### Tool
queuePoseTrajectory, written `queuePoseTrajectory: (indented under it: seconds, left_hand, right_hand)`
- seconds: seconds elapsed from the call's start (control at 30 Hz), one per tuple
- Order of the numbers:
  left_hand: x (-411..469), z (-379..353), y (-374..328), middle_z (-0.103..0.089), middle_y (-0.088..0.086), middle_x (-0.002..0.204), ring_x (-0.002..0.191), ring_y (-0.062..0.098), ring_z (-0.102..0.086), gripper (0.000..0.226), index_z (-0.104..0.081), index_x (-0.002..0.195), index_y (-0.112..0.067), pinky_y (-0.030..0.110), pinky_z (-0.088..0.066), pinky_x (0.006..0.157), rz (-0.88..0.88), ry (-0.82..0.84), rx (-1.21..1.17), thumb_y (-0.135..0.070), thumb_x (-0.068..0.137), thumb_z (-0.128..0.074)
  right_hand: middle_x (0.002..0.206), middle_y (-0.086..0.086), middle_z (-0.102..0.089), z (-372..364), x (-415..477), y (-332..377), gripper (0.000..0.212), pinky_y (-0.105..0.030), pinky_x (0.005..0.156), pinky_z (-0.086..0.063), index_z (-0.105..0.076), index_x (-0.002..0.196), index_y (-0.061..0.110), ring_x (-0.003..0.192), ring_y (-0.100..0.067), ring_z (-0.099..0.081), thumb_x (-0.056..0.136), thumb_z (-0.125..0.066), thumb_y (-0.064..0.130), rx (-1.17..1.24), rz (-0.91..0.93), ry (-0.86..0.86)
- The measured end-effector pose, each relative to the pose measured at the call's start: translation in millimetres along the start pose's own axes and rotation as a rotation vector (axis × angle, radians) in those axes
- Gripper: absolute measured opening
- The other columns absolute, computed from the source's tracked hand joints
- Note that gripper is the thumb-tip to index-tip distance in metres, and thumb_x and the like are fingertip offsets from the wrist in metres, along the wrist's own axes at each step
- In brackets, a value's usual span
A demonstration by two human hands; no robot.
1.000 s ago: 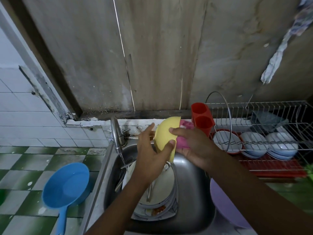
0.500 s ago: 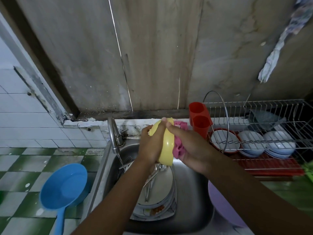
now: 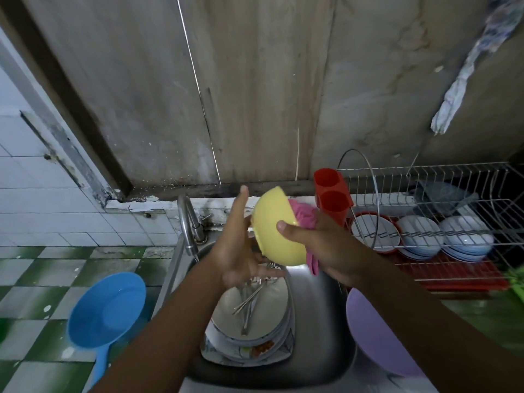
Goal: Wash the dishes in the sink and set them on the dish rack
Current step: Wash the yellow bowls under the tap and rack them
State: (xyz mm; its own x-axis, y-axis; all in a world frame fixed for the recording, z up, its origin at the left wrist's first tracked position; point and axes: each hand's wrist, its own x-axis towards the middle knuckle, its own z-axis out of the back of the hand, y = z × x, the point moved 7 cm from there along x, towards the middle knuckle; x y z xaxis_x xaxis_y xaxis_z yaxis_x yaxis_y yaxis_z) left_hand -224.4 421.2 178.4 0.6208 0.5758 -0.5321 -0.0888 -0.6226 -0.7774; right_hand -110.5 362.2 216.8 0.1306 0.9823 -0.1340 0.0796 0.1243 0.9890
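Over one sink (image 3: 320,321), right hand (image 3: 326,245) grips one yellow bowl (image 3: 276,231) and cloth (image 3: 304,215); left hand (image 3: 238,251) open, perhaps touching.

Above the sink (image 3: 317,307), my right hand (image 3: 320,245) grips the yellow bowl (image 3: 278,234) and pink cloth (image 3: 306,215); my left hand (image 3: 241,242), fingers straight, is there too, over the sink's stacked plates (image 3: 255,324).

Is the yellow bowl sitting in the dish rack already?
No, the yellow bowl is above the sink, gripped by the right hand along with a pink cloth, not in the dish rack.
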Motion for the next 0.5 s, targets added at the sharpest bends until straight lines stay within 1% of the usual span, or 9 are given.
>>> queuePoseTrajectory:
  seconds: [0.03, 0.07, 0.1, 0.17, 0.23, 0.27, 0.4, 0.43, 0.5]
  left_hand:
    - [3, -3, -3, -0.072, 0.019, 0.122, 0.111, 0.044, -0.068, 0.093, -0.068, 0.129, -0.022, 0.068, -0.050, 0.095, 0.042, 0.050, -0.014, -0.093, 0.074, -0.043]
    - [6, -7, -4, -0.071, 0.018, 0.123, 0.113, 0.043, -0.067, 0.095, -0.069, 0.128, -0.019, 0.068, -0.049, 0.098, 0.045, 0.045, 0.012, -0.093, 0.074, -0.044]
    - [8, -11, -4, -0.072, 0.016, 0.121, 0.112, 0.041, -0.068, 0.092, -0.070, 0.126, -0.019, 0.067, -0.050, 0.097, 0.017, 0.019, 0.041, -0.092, 0.074, -0.048]
    - [8, -16, -2, -0.074, 0.011, 0.119, 0.106, 0.036, -0.072, 0.081, -0.066, 0.126, -0.027, 0.065, -0.056, 0.085, -0.119, -0.092, 0.104, -0.085, 0.071, -0.058]
    - [3, -21, 1, -0.072, 0.003, 0.119, 0.101, 0.029, -0.073, 0.076, -0.058, 0.129, -0.037, 0.058, -0.061, 0.072, -0.229, -0.196, 0.102, -0.080, 0.067, -0.066]
    - [2, -20, 1, -0.071, 0.000, 0.118, 0.100, 0.026, -0.073, 0.075, -0.055, 0.130, -0.039, 0.056, -0.062, 0.069, -0.262, -0.237, 0.084, -0.078, 0.067, -0.069]
    - [1, -9, -10, -0.067, -0.004, 0.120, 0.099, 0.017, -0.072, 0.077, -0.051, 0.134, -0.038, 0.056, -0.062, 0.078, -0.399, -0.305, 0.144, -0.074, 0.070, -0.072]
    - [1, -8, -10, -0.065, -0.005, 0.125, 0.102, 0.014, -0.070, 0.080, -0.048, 0.138, -0.039, 0.051, -0.062, 0.083, -0.448, -0.302, 0.201, -0.073, 0.070, -0.073]
    - [-2, -9, -2, -0.056, -0.011, 0.137, 0.115, 0.006, -0.063, 0.088, -0.040, 0.146, -0.042, 0.038, -0.059, 0.091, -0.572, -0.264, 0.334, -0.069, 0.072, -0.078]
  right_hand:
    - [0.114, 0.002, -0.074, -8, -4, -2, 0.025, -0.031, 0.083, -0.060, -0.062, 0.122, 0.029, 0.099, -0.012, -0.073, 0.099, -0.063, 0.018, -0.047, 0.010, 0.019]
    - [0.115, 0.000, -0.074, -13, -5, -4, 0.026, -0.034, 0.087, -0.059, -0.063, 0.124, 0.025, 0.102, -0.016, -0.072, 0.099, -0.065, 0.019, -0.062, 0.015, 0.020]
    - [0.117, -0.003, -0.074, -15, -6, -3, 0.028, -0.042, 0.093, -0.058, -0.064, 0.126, 0.021, 0.107, -0.022, -0.071, 0.098, -0.066, 0.022, -0.041, 0.013, 0.003]
    - [0.116, -0.011, -0.074, -9, 1, -1, 0.031, -0.053, 0.096, -0.055, -0.066, 0.123, 0.012, 0.109, -0.030, -0.071, 0.096, -0.068, 0.026, 0.146, -0.078, -0.074]
    - [0.112, -0.017, -0.074, 4, 7, 5, 0.033, -0.055, 0.095, -0.055, -0.067, 0.117, 0.007, 0.105, -0.033, -0.072, 0.094, -0.069, 0.030, 0.294, -0.183, -0.164]
    - [0.111, -0.017, -0.074, 7, 10, 5, 0.033, -0.055, 0.095, -0.055, -0.067, 0.117, 0.008, 0.104, -0.034, -0.072, 0.094, -0.070, 0.031, 0.291, -0.201, -0.179]
    - [0.117, -0.012, -0.074, 0, 8, -3, 0.043, -0.054, 0.098, -0.054, -0.063, 0.126, 0.013, 0.107, -0.030, -0.071, 0.094, -0.068, 0.041, 0.223, -0.256, -0.120]
    - [0.116, -0.013, -0.074, 0, 8, -3, 0.044, -0.052, 0.097, -0.055, -0.063, 0.125, 0.012, 0.107, -0.030, -0.071, 0.094, -0.067, 0.042, 0.235, -0.276, -0.090]
    - [0.111, -0.016, -0.074, 3, 10, 3, 0.041, -0.048, 0.089, -0.058, -0.066, 0.120, 0.007, 0.103, -0.031, -0.072, 0.094, -0.066, 0.039, 0.331, -0.296, -0.050]
